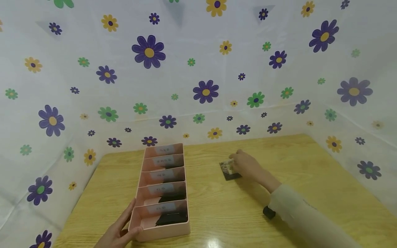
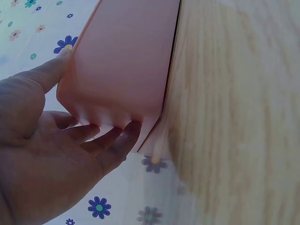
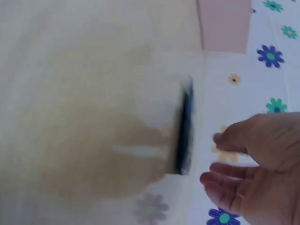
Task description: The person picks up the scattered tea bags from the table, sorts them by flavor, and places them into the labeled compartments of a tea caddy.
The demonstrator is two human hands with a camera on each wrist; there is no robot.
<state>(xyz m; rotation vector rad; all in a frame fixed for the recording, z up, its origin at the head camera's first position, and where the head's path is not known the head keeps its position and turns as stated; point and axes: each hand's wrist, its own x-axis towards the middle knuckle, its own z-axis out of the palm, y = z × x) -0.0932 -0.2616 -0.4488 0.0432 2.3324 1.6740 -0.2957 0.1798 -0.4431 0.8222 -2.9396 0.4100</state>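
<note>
A long pink divider box (image 1: 162,233) stands on the left of the table, with labels on its compartment walls. My left hand (image 1: 119,225) holds the box's near left corner. In the left wrist view, the fingers of the left hand (image 2: 61,150) bend against one side and the thumb lies along another edge. A small dark packet (image 1: 229,174) with a printed picture lies to the right of the box. Over its right part is my right hand (image 1: 246,167). The right wrist view shows the packet (image 3: 183,133) blurred, with a gap to the right hand's (image 3: 262,168) loosely bent fingers.
Dark flat items (image 1: 172,218) lie in the nearer compartments of the box. The wooden table (image 1: 214,203) meets a white flowered cloth (image 1: 176,79) at its back and sides. A black wrist camera (image 1: 269,212) hangs below the right sleeve.
</note>
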